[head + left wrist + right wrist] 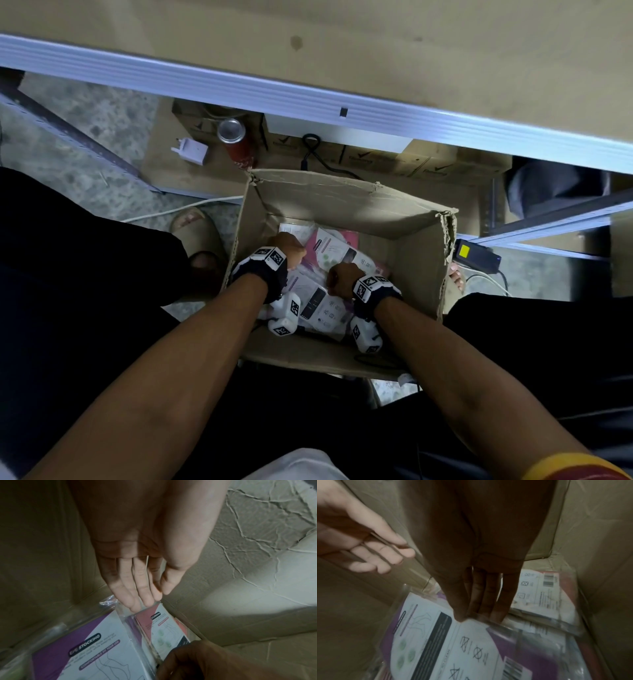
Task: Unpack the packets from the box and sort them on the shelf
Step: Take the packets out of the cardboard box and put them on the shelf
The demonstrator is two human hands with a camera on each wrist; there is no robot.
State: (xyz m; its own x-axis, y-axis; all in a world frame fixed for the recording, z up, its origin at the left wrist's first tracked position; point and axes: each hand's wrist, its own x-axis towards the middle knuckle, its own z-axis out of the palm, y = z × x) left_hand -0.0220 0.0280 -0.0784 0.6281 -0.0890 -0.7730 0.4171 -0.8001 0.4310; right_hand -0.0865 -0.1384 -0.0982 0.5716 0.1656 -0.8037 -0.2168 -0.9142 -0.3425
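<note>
Cardboard forms the largest things in view — a tan shelf board with a pale metal front rail across the top of the head view, and below it an open brown corrugated cardboard box standing on the floor between the person's feet. Inside the box lie flat clear-plastic stocking packets with white printed cards: purple-backed ones nearest the person, pink-backed ones toward the far wall. Both forearms reach down into the box. Left hand: fingers straight and close together, tips touching the upper edge of an upright pink packet beside the box wall; not curled round it. Right hand: fingers extended downward, thumb and fingertips meeting on the edge of a purple packet's white card — a light pinch. Smaller items stand on the low board behind the box: a red drink can, a white plug adapter and a black cable.
</note>
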